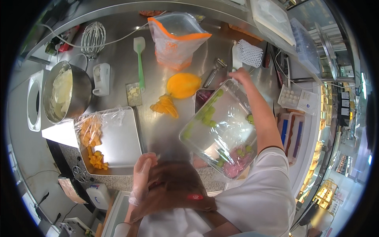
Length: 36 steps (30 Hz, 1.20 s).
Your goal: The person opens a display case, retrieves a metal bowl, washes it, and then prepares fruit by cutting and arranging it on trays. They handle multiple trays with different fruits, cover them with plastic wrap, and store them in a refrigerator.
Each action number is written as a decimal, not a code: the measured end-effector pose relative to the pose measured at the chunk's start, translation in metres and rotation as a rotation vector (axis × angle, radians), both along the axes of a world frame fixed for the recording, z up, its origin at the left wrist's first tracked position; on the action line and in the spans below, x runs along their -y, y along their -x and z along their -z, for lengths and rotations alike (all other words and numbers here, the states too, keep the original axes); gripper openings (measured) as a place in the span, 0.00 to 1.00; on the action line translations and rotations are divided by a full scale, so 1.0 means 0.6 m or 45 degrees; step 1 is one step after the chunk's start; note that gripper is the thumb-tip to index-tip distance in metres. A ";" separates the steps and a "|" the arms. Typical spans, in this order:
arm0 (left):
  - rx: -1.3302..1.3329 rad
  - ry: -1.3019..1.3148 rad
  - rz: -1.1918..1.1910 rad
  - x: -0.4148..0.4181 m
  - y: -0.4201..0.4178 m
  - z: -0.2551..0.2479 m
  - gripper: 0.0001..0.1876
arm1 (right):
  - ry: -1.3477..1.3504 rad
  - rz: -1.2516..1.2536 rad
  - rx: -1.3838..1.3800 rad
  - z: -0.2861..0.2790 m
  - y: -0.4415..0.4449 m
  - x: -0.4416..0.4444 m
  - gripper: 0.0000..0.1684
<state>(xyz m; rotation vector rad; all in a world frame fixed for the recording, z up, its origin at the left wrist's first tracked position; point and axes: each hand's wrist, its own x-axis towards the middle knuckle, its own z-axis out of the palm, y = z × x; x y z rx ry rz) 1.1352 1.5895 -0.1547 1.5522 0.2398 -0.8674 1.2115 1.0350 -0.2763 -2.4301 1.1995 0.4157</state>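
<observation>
My left hand (pixel 144 169), in a clear plastic glove, is raised in front of the brown apron (pixel 177 180) with its fingers curled. Whether it holds anything is unclear. My right hand (pixel 241 76) reaches past a film-wrapped metal tray (pixel 225 121) to its far corner, beside a narrow white object (pixel 237 57); its grip is partly hidden. Under the film lie green fruit pieces and pink ones. A peeled mango (pixel 183 85) rests on the steel counter, with mango slices (pixel 165 106) just nearer to me. A peeler (pixel 216 72) lies right of the mango.
At left, a metal tray (pixel 121 139) partly under film holds orange fruit cubes (pixel 96 157). Behind it are a mixer bowl of cream (pixel 63 91), a tape dispenser (pixel 101 79), a whisk (pixel 93 38) and a green-handled spatula (pixel 139 63). An orange-edged bag (pixel 176 41) stands at the back.
</observation>
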 end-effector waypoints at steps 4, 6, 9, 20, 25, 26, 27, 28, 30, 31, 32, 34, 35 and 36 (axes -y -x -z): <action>-0.023 0.051 -0.004 -0.016 -0.010 -0.007 0.11 | -0.113 0.428 0.151 -0.069 -0.008 -0.001 0.23; -0.132 0.130 0.012 -0.017 -0.026 -0.018 0.11 | 0.291 0.090 0.094 -0.111 0.015 0.012 0.24; -0.132 0.188 0.093 -0.023 -0.036 -0.030 0.12 | 0.261 0.027 0.021 -0.203 0.066 -0.009 0.25; 0.179 0.488 0.137 0.034 -0.121 0.088 0.22 | -0.589 0.377 1.022 -0.318 0.364 -0.639 0.19; 0.216 0.380 0.087 0.092 -0.167 0.081 0.22 | -0.598 0.397 0.840 -0.208 0.386 -0.810 0.13; 0.235 0.362 0.052 0.102 -0.174 0.095 0.22 | -0.775 0.540 0.899 -0.171 0.393 -0.820 0.12; 0.251 0.346 0.021 0.114 -0.181 0.112 0.21 | -0.950 0.688 0.954 -0.126 0.403 -0.829 0.10; 0.301 0.320 0.034 0.131 -0.188 0.137 0.20 | -1.118 0.843 1.012 -0.098 0.406 -0.837 0.09; 0.408 0.258 0.029 0.156 -0.202 0.203 0.20 | -1.279 1.068 1.089 -0.078 0.388 -0.842 0.09; 0.640 0.122 0.043 0.164 -0.207 0.233 0.20 | -1.364 1.176 1.122 -0.069 0.376 -0.842 0.09; 0.867 -0.015 0.064 0.175 -0.209 0.246 0.20 | -1.364 1.195 1.161 -0.061 0.367 -0.841 0.09; 1.131 -0.226 0.087 0.187 -0.203 0.271 0.21 | -1.367 1.226 1.236 -0.048 0.350 -0.836 0.11; 1.168 -0.294 0.099 0.194 -0.193 0.267 0.21 | -1.366 1.264 1.264 -0.044 0.342 -0.834 0.12; 1.205 -0.362 0.110 0.199 -0.186 0.263 0.21 | -1.366 1.301 1.291 -0.041 0.336 -0.831 0.13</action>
